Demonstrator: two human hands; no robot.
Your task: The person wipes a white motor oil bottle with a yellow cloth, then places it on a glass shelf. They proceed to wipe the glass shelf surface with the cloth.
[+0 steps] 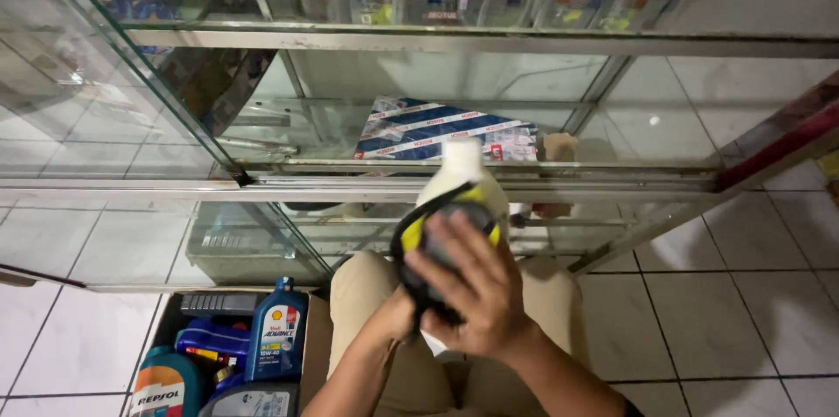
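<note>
Ahead, a glass display cabinet is seen, with blue-and-white boxes laid on its lower shelf. Below left, a cardboard box of oil bottles is set on the tiled floor. A white bottle is clasped over the knees by the right hand; the left hand is mostly hidden, its grip not discernible.

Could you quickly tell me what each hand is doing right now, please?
Right hand: closed on the white bottle.
Left hand: mostly hidden behind it; cannot tell.
</note>
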